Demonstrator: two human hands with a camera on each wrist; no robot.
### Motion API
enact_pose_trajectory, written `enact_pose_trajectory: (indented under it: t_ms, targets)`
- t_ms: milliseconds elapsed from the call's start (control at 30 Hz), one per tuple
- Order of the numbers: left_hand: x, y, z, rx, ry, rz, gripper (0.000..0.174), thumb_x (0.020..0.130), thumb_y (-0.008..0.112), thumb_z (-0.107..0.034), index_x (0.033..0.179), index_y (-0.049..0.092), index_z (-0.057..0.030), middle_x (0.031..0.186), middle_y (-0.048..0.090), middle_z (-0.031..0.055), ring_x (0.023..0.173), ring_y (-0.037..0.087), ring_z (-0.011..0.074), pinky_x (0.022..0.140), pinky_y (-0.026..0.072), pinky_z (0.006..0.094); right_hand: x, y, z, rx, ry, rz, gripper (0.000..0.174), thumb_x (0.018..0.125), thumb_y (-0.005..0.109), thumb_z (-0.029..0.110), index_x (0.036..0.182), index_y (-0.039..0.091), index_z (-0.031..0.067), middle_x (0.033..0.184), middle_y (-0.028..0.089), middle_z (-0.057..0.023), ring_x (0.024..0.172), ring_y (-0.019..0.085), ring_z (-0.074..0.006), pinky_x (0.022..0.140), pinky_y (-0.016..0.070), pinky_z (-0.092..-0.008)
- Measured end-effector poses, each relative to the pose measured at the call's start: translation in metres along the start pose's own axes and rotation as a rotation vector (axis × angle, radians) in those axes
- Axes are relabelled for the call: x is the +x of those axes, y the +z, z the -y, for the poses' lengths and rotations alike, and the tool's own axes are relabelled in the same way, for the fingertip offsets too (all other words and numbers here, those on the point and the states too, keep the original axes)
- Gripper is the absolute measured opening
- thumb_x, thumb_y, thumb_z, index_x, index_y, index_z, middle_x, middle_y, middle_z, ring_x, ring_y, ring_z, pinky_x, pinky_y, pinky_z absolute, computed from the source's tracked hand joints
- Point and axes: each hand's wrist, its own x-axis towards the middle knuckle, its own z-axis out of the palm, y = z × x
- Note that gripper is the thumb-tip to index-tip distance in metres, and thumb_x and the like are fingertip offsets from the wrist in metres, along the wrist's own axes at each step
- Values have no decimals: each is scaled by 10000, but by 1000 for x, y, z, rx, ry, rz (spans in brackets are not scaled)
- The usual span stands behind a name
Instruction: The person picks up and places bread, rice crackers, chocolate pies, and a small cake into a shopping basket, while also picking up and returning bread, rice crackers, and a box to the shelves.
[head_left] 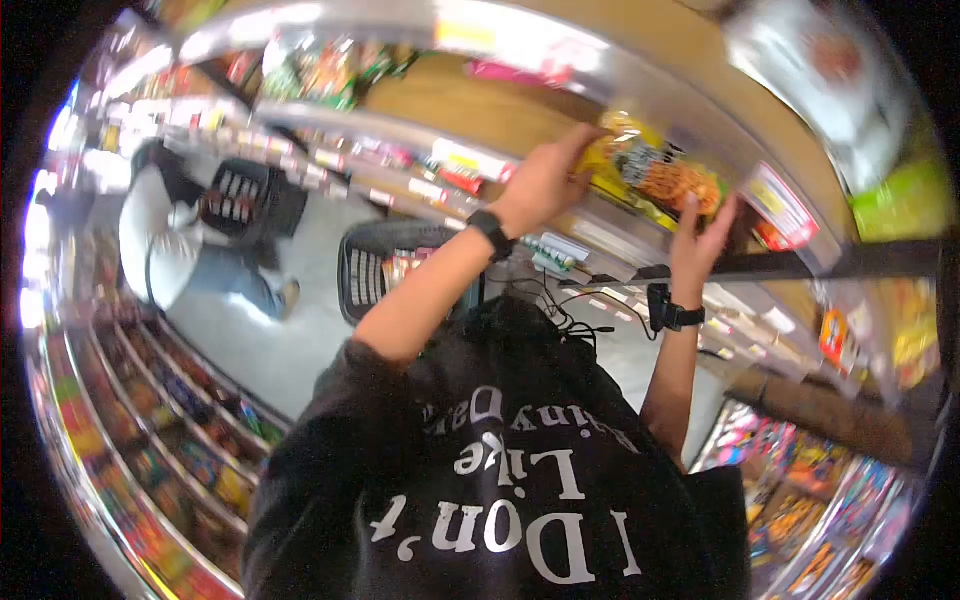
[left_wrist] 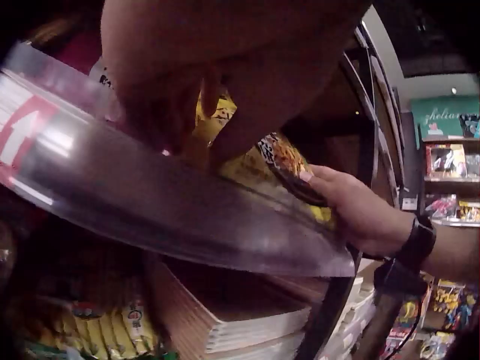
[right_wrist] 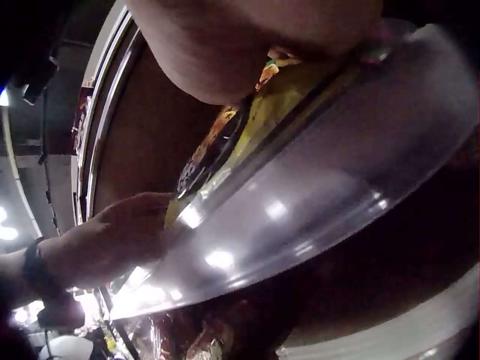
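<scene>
- Left hand [head_left: 545, 185]: raised to the upper shelf [head_left: 520, 110], fingers curled over one end of a yellow noodle packet [head_left: 655, 170]. A black band sits on the wrist below it.
- Right hand [head_left: 700, 240]: raised beside the left, with the packet between the two. Thumb and fingers pinch the packet's other end, and a small camera is strapped to the wrist.
- Noodle packet: held by both hands at the front lip of the shelf, just behind the clear price rail [head_left: 660, 95], tilted along the rail. Whether it rests on the shelf board cannot be told.
- Left wrist view: the left hand [left_wrist: 225, 67] fills the top, its fingers coming down onto the packet [left_wrist: 281, 154] behind the rail [left_wrist: 150, 202]. The right hand [left_wrist: 360, 210] lies beyond, its thumb on the packet's printed face. A stack of flat packs [left_wrist: 240, 315] lies on the shelf under the hands.
- Right wrist view: the right hand [right_wrist: 262, 37] is close above the packet [right_wrist: 247, 127] and the rail [right_wrist: 315, 202]. The left hand [right_wrist: 112, 240] grips the packet's far end.
- Surroundings: a black basket [head_left: 375, 265] stands on the floor below the left forearm. Farther off on that side, another person [head_left: 160, 240] bends beside a second basket [head_left: 245, 200].
</scene>
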Motion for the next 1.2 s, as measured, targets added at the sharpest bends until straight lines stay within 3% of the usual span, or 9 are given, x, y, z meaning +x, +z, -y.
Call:
enact_pose_trajectory:
  t_ms: [133, 400, 500, 667, 800, 1033, 1133, 1167, 1200]
  targets:
    - [-14, 3, 14, 208, 150, 13, 546, 831, 602, -106, 1358, 465, -64, 1064, 653, 192, 909, 657, 361, 866, 518, 460, -8, 3, 15, -31, -4, 34, 679, 991, 597, 252, 1470, 269, -101, 1476, 395, -262, 1316, 441, -294, 1118, 311, -385]
    - [-94, -32, 36, 249, 369, -105, 449, 839, 591, -96, 1284, 547, -55, 1400, 499, 174, 1345, 444, 326, 1182, 283, 473, -14, 9, 30, -269, -152, 54, 653, 1014, 554, 215, 1480, 238, -114, 1478, 365, -315, 1343, 437, -336, 1109, 356, -405]
    - [-166, -76, 80, 163, 35, -139, 483, 774, 648, -73, 1246, 553, -42, 1398, 500, 169, 1298, 470, 360, 1102, 379, 481, -16, 15, 25, -163, -144, 36, 596, 1023, 534, 196, 1467, 281, -112, 1460, 390, -312, 1319, 456, -327, 1097, 372, -406]
    - [-338, -113, 191, 271, -564, -279, 237, 866, 581, -142, 1069, 602, -23, 998, 645, 206, 981, 627, 401, 845, 513, 482, -25, 19, 10, -289, -141, -13, 514, 1045, 482, 191, 1430, 332, -115, 1382, 477, -310, 1214, 547, -334, 1041, 421, -418]
    - [-432, -146, 195, 194, -1074, -124, 320, 879, 584, -162, 1179, 609, -56, 1123, 655, 218, 1030, 629, 386, 865, 516, 470, -33, 38, 22, -342, -136, -48, 486, 1074, 400, 235, 1413, 361, -110, 1390, 474, -302, 1239, 524, -340, 1064, 404, -421]
    - [-564, -107, 240, 24, -1346, -139, 305, 897, 584, -218, 1129, 612, -22, 1084, 660, 218, 1033, 617, 399, 898, 495, 465, -49, 15, -12, -665, -144, -29, 646, 1074, 334, 364, 1388, 319, -200, 1375, 387, -433, 1203, 487, -493, 1073, 361, -506]
    - [-589, -94, 271, -54, -1345, -27, 303, 909, 608, -223, 1131, 613, -17, 1083, 670, 206, 1006, 641, 367, 866, 515, 436, -106, -7, -33, -1110, -778, 263, 606, 1079, 356, 280, 1484, 188, -138, 1529, 168, -389, 1457, 201, -420, 1202, 186, -467]
    - [-603, -85, 291, -27, -1331, 1, 311, 917, 634, -230, 1139, 612, -14, 1108, 678, 182, 982, 663, 334, 843, 533, 404, -135, 38, 0, -870, -313, 181, 604, 1084, 323, 280, 1502, 150, -120, 1562, 138, -343, 1467, 174, -417, 1211, 145, -478]
    - [-598, -91, 303, -175, -1429, 13, 301, 918, 626, -216, 1142, 611, -16, 1109, 678, 181, 999, 664, 326, 855, 535, 401, -156, 47, -2, -960, -255, 232, 598, 1084, 322, 270, 1513, 133, -102, 1570, 141, -325, 1466, 184, -409, 1210, 158, -471]
